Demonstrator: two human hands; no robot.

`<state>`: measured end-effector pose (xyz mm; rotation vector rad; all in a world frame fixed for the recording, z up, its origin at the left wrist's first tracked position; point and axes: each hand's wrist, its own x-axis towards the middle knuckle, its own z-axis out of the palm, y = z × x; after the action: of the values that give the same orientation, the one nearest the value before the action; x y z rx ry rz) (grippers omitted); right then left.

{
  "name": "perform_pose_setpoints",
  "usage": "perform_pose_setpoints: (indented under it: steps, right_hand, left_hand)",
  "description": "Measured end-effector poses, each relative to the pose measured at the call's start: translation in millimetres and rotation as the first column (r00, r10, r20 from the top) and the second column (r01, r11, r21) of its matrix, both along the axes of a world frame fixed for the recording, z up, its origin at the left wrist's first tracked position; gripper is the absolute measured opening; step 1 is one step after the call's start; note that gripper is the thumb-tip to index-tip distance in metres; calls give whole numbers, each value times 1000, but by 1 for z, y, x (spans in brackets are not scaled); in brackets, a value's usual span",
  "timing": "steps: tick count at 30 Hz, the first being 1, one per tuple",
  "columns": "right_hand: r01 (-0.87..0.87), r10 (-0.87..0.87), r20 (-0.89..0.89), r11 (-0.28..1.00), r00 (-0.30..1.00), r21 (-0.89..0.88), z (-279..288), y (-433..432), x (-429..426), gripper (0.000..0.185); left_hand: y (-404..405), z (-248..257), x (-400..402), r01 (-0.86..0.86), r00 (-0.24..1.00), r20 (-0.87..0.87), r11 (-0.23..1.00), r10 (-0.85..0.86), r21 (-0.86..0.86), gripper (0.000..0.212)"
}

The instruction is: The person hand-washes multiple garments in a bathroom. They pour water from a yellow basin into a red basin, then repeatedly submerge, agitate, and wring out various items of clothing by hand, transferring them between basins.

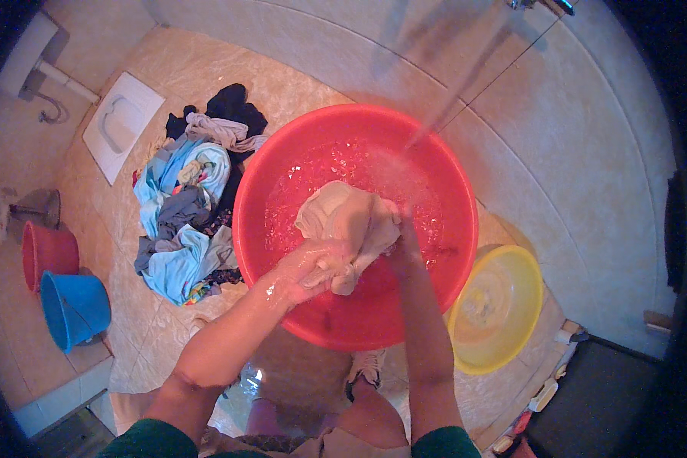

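Observation:
Both of my hands hold a wet, bunched beige cloth [343, 214] above a large red plastic basin [252, 189]. My left hand [315, 269] grips its lower left part, with folds bulging between the fingers. At the cloth's right edge is my right hand [401, 223], its fingers partly hidden and blurred. Rippling water [343, 160] lies in the basin. From a wall tap [526, 4] at the top right, a stream of water [464, 91] falls into the basin's far right side.
Left of the basin lies a heap of clothes [189, 206] on the tiled floor. A squat toilet [123, 123] is beyond it. A blue bucket [75, 309] and a red bucket [50, 252] stand far left. A yellow basin [495, 309] leans at the right.

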<state>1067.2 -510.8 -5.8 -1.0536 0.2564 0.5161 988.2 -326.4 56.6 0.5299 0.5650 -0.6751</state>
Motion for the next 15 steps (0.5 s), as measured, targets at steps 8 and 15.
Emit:
perform_pose_setpoints:
  steps: [8,15]
  right_hand:
    - [167,-195,-2,836,981,522,39,41,-34,18]
    - [-12,-110,134,729,985,685,111,30,-35,18]
  left_hand:
    - [-51,8,-48,-228,949,95,865,300,-448,53]
    - [-65,30,-50,-279,924,101,832,369,-479,47]
